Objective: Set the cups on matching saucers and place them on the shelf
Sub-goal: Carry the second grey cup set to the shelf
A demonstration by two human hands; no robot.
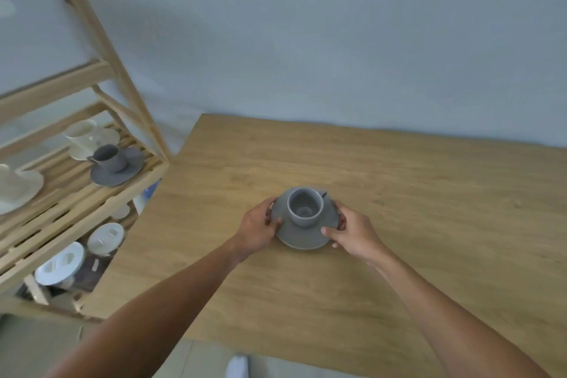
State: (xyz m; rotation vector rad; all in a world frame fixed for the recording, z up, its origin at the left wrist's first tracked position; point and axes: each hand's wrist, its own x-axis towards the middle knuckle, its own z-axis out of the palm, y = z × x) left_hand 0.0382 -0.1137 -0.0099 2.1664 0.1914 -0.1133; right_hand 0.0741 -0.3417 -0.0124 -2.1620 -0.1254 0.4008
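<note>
A grey cup (304, 207) stands upright on a grey saucer (302, 238) on the wooden table (414, 209). My left hand (257, 228) grips the saucer's left rim and my right hand (352, 232) grips its right rim. On the wooden shelf (61, 193) at the left stands another grey cup (109, 156) on a grey saucer (122, 175). Behind it is a cream cup (82, 133) on a cream saucer (109, 135). A further cream saucer (18, 190) is partly cut off at the left edge.
The shelf's lower level holds white round dishes (61, 264) and another white piece (106, 238). A slanted wooden post (122, 77) of the shelf rises beside the table's left corner. A pale wall stands behind the table. A white shoe (237, 367) shows at the bottom.
</note>
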